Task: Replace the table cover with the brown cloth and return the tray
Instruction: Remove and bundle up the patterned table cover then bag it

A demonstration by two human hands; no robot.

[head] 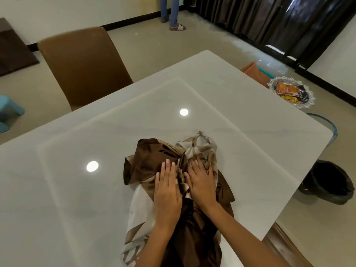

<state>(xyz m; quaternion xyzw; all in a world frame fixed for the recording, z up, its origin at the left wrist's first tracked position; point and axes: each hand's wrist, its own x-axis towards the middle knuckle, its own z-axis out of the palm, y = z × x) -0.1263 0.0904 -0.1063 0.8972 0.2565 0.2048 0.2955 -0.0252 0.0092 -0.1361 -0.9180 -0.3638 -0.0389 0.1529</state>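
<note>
Head view. Your left hand (167,191) and right hand (202,183) lie side by side, flat on the bundled brown cloth (154,160), fingers straight and close together, palms down, nothing pinched. The cloth sits crumpled on the near middle of the white table (96,189), glossy brown mixed with pale grey patterned folds; its lower part trails toward you over the near edge. Two bright light reflections show on the tabletop, one left of the cloth, one beyond it.

The silver tray (308,104) with a frilled rim is off the table, past its right edge, lower down; what it rests on you cannot tell. It holds packets in orange and black wrappers. An orange folded fabric (254,71) lies just beyond the tray, near the table's far right corner.

A brown chair (82,66) stands at the far left side of the table. A black bin (329,182) sits on the floor to the right. Dark curtains (269,22) hang at top right. A person's legs (169,10) stand by the far wall.
</note>
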